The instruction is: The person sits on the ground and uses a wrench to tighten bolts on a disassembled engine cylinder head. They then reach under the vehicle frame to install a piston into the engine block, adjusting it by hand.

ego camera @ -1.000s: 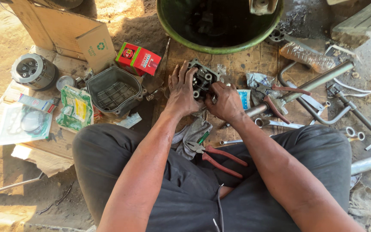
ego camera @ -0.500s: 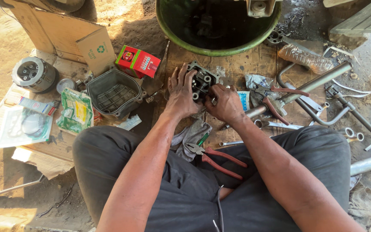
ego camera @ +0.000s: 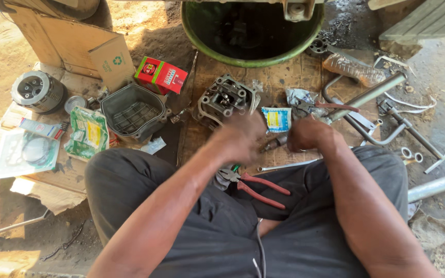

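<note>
Head view, looking down at a seated person's lap and both hands. Left hand [ego camera: 240, 140] blurred, fingers curled, right at a small dark metal part [ego camera: 273, 143] that sits between the two hands; can't tell if it actually grips it. Right hand [ego camera: 307, 133] closed into a loose fist, just beside the same part; hold unclear too. Just above the left hand, apart from it, the grey engine cylinder head [ego camera: 225, 100] lies on a wooden board [ego camera: 276, 82]. Red-handled pliers [ego camera: 256, 186] rest on the dark trousers below the hands. Small blue-and-white packet [ego camera: 276, 118] lies between cylinder head and right hand. Left of that: grey metal cover [ego camera: 132, 110], red carton [ego camera: 160, 75], green packet [ego camera: 88, 131], round clutch assembly [ego camera: 37, 91] on cardboard. Green basin [ego camera: 253, 59] at top. Metal tubes [ego camera: 366, 95] and a rod to the right on the ground.
</note>
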